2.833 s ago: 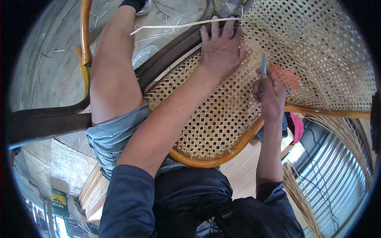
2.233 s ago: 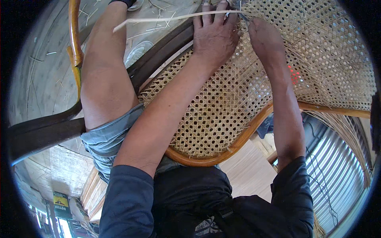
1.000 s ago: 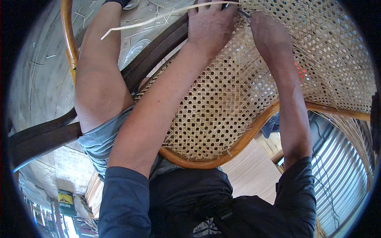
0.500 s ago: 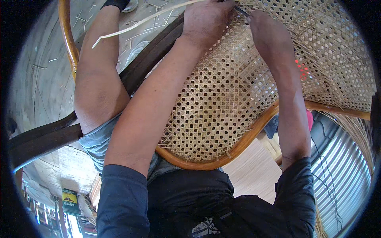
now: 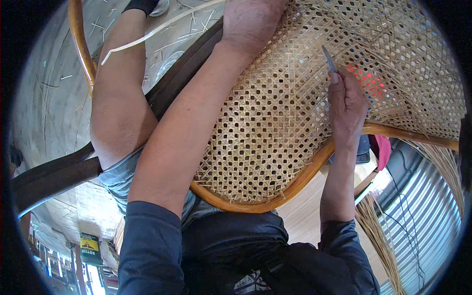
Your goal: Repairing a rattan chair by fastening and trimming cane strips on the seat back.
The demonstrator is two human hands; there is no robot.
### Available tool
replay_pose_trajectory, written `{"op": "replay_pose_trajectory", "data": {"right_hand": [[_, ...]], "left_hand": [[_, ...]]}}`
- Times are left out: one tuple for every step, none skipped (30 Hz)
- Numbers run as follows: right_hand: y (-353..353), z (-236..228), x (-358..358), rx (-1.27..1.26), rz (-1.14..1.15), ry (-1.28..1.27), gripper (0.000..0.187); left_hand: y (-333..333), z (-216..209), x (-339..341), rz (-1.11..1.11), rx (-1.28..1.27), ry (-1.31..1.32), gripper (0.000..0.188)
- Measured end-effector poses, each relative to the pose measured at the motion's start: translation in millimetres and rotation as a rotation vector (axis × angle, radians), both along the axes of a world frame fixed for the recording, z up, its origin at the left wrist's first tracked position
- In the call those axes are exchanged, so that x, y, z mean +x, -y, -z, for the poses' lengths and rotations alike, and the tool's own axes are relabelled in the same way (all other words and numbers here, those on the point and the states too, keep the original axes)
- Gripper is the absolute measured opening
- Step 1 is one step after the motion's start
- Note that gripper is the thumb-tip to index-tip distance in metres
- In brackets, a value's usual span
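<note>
In front of me lies a woven cane panel (image 5: 265, 128) with open holes, edged by a curved varnished wooden frame (image 5: 305, 174). My left hand (image 5: 253, 24) rests at the panel's far left edge; its fingers are cut off by the top of the picture. A long pale cane strip (image 5: 162, 32) runs out leftward beside that hand, its tip bent. My right hand (image 5: 348, 101) is closed round a small knife (image 5: 328, 58) with a narrow pointed blade, held over the panel's right part. The knife's handle is hidden in the fingers.
A dark frame rail (image 5: 191, 61) runs between my leg and the panel. Cane offcuts litter the floor (image 5: 49, 108) at the left. Bundled cane strands (image 5: 381, 236) and corrugated metal sheet (image 5: 423, 211) are at the right, near a red cloth (image 5: 381, 150). A green container (image 5: 90, 248) stands at lower left.
My right hand has drawn away from beside my left hand, back toward me and slightly right, bringing the knife into plain view. My left hand has shifted a little left.
</note>
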State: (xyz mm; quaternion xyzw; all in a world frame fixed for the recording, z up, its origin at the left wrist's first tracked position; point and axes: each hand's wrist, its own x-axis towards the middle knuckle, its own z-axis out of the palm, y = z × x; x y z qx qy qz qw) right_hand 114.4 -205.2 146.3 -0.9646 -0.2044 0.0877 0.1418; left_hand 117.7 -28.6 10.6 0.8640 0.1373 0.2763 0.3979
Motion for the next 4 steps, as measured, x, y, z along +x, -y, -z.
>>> {"op": "replay_pose_trajectory", "data": {"right_hand": [[0.4, 1.7, 0.6, 0.0, 0.002, 0.0, 0.017], [0.8, 3.2, 1.1, -0.019, 0.027, 0.004, 0.018], [0.9, 4.1, 1.3, -0.037, 0.052, 0.007, 0.018], [0.0, 2.9, 0.4, -0.045, 0.05, 0.013, 0.02]], "left_hand": [[0.8, -0.8, 1.0, 0.002, 0.0, 0.0, 0.014], [2.0, -1.8, 1.8, 0.009, -0.036, -0.027, 0.013], [3.7, -2.9, 2.3, 0.017, -0.072, -0.054, 0.013], [5.3, -2.3, 1.9, 0.02, -0.074, -0.057, 0.013]]}}
